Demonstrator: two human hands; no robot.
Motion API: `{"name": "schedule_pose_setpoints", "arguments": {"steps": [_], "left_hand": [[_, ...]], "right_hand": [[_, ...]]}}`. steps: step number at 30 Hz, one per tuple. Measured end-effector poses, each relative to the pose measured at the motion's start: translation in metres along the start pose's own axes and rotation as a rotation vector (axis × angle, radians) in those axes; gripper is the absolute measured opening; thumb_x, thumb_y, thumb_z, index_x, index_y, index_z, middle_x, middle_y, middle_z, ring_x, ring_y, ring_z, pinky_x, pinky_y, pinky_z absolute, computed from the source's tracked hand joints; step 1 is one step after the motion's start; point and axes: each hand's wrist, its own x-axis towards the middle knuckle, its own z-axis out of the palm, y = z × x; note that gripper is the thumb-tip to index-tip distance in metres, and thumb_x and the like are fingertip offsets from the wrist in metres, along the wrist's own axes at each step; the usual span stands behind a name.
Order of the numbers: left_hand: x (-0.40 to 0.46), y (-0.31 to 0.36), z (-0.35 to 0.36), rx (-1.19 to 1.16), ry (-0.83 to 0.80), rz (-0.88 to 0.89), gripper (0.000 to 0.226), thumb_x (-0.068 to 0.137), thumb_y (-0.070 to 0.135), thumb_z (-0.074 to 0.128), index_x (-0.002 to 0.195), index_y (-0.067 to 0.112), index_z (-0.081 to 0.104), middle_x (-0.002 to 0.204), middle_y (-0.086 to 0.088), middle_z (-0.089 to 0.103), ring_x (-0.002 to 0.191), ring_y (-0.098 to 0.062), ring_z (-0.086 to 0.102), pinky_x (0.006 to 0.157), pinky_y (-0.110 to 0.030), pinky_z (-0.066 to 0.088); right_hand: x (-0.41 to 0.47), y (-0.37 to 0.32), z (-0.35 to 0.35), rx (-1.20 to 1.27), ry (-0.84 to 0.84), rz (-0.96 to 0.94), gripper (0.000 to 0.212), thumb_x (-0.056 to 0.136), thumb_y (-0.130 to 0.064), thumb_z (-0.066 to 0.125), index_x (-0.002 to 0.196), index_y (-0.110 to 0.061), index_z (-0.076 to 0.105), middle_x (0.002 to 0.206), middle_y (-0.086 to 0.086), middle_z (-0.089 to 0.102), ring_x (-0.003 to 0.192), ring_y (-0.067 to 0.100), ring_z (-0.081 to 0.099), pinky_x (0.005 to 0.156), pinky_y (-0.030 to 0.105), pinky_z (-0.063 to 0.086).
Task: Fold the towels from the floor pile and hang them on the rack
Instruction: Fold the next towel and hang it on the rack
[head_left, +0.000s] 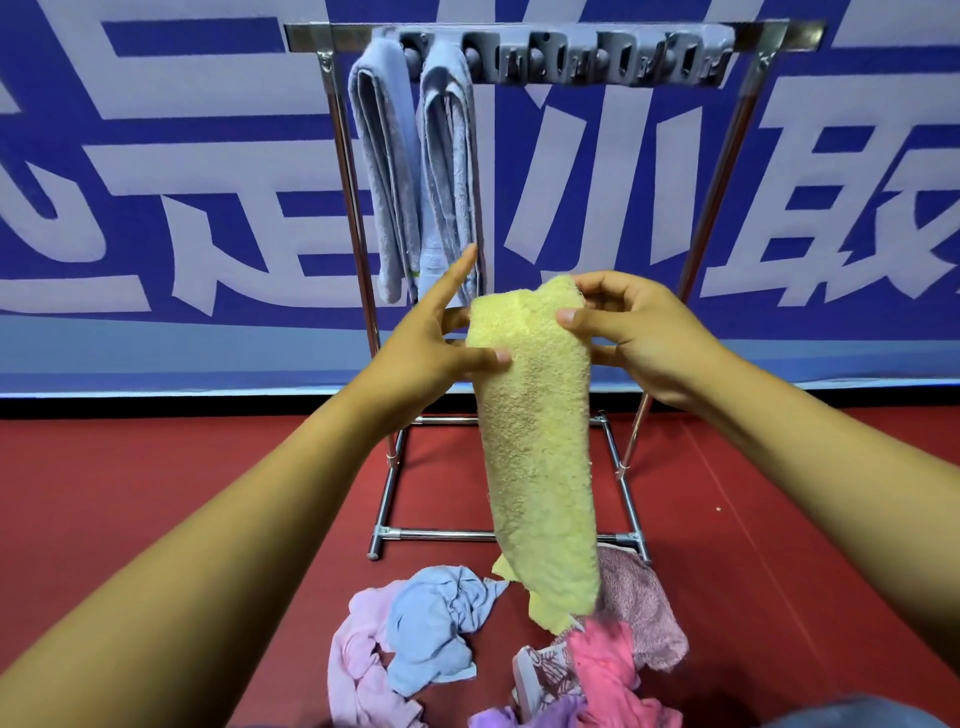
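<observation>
Now both hands hold up a folded yellow towel in front of the rack: the left hand pinches its upper left edge with the thumb while the forefinger points up straight, and the right hand grips the top right corner between thumb and curled fingers. Its lower end hangs just above the floor pile, a heap of blue, pink, purple and patterned towels on the red floor. Behind, two grey towels hang folded at the left end of the rack, before a blue banner.
</observation>
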Motion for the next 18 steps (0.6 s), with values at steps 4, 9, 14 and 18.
{"name": "schedule_pose_setpoints", "arguments": {"steps": [4, 9, 14, 18], "left_hand": [[-0.004, -0.004, 0.003, -0.041, -0.051, 0.028, 0.105, 0.082, -0.008, 0.067, 0.149, 0.047, 0.008, 0.124, -0.006, 0.063, 0.108, -0.019, 0.066, 0.093, -0.035, 0.053], [-0.007, -0.004, 0.01, 0.189, -0.039, 0.071, 0.113, 0.077, -0.006, 0.074, 0.146, 0.055, 0.007, 0.131, 0.002, 0.048, 0.108, -0.019, 0.064, 0.087, -0.034, 0.056], [-0.003, -0.003, 0.005, 0.117, -0.008, 0.064, 0.1, 0.083, -0.013, 0.063, 0.148, 0.048, 0.018, 0.122, -0.006, 0.063, 0.104, -0.023, 0.067, 0.092, -0.039, 0.055], [-0.003, -0.006, 0.005, -0.036, -0.048, 0.039, 0.094, 0.086, -0.022, 0.048, 0.15, 0.041, 0.019, 0.107, -0.011, 0.068, 0.097, -0.024, 0.062, 0.094, -0.042, 0.049]], "right_hand": [[-0.002, 0.001, 0.002, -0.008, 0.014, -0.024, 0.005, 0.091, -0.011, 0.06, 0.096, -0.013, 0.061, 0.086, 0.001, 0.062, 0.075, 0.011, 0.063, 0.07, 0.031, 0.057], [-0.001, 0.004, 0.003, -0.191, 0.051, -0.106, 0.007, 0.09, -0.012, 0.064, 0.091, -0.017, 0.059, 0.091, 0.009, 0.054, 0.081, 0.018, 0.053, 0.073, 0.039, 0.052], [0.001, 0.002, -0.001, -0.082, 0.125, -0.092, 0.014, 0.083, -0.009, 0.071, 0.093, -0.011, 0.061, 0.093, 0.013, 0.048, 0.083, 0.023, 0.051, 0.079, 0.047, 0.052], [-0.001, 0.0, 0.002, 0.04, -0.001, -0.048, 0.022, 0.085, -0.005, 0.066, 0.105, -0.014, 0.064, 0.1, 0.007, 0.061, 0.089, 0.014, 0.062, 0.08, 0.033, 0.055]]}}
